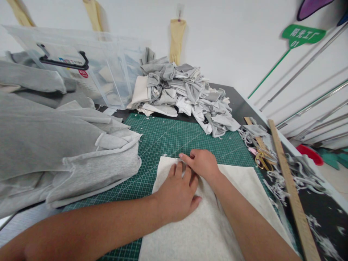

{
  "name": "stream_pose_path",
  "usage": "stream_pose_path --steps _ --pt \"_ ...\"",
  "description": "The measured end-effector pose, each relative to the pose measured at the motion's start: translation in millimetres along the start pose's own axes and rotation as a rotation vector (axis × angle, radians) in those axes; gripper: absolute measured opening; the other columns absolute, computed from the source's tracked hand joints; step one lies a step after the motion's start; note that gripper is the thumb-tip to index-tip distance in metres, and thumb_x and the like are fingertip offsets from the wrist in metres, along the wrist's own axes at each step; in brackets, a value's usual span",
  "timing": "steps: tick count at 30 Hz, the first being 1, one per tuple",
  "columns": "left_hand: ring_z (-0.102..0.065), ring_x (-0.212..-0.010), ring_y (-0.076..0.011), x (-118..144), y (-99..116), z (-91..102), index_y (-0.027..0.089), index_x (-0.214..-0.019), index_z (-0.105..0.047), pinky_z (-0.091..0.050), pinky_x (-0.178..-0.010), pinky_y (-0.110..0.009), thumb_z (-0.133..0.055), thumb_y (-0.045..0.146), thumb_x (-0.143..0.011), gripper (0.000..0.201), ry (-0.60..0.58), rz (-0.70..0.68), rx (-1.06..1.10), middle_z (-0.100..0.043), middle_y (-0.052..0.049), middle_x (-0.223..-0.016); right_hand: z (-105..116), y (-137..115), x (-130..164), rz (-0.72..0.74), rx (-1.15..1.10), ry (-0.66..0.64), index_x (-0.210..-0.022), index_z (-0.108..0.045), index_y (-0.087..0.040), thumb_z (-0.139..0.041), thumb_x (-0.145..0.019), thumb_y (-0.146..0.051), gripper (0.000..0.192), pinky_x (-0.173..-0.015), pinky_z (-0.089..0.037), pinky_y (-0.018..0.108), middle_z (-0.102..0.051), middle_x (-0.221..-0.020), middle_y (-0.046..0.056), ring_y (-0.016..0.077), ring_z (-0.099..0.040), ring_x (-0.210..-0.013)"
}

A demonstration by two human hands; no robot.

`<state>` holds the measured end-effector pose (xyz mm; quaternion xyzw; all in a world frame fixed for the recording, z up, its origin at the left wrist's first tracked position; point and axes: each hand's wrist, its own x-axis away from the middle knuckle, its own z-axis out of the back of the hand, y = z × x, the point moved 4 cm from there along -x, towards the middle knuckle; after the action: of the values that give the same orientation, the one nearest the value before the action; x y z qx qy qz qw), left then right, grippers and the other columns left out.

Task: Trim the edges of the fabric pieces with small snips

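Observation:
A cream fabric piece (195,221) lies on the green cutting mat (174,136) in front of me. My left hand (178,194) rests flat on the fabric near its far edge, fingers stretched forward. Just beyond it, my right hand (203,163) is at the fabric's far edge, its fingers curled in and its thumb pointing left along the edge. The fabric seems pinched there, though the right fingertips are mostly hidden. Slight creases run in the fabric between my forearms.
Grey fabric (81,145) is heaped at left, before a clear plastic bin (108,78). Crumpled grey and white pieces (185,88) are piled at the back. At right lie a wooden ruler (292,188), gold-handled scissors (262,161) and fabric scraps (277,183). Yellow gloves (177,40) hang on the wall.

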<state>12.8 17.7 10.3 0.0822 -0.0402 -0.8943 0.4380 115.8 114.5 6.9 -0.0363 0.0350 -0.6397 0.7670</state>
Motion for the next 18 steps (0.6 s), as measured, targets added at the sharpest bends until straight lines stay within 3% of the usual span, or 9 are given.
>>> stream_pose_path --steps 18 --pt "-0.028 -0.13 -0.0425 0.0 -0.7 -0.2 0.012 -0.132 -0.043 -0.026 -0.102 -0.059 -0.04 0.053 -0.089 0.059 0.003 -0.003 0.001 -0.034 -0.02 -0.141 -0.5 0.3 0.1 -0.007 -0.011 -0.006 -0.069 -0.066 -0.023 -0.033 -0.082 -0.074 0.062 -0.055 -0.032 0.027 -0.066 -0.067 0.004 0.0181 -0.059 -0.065"
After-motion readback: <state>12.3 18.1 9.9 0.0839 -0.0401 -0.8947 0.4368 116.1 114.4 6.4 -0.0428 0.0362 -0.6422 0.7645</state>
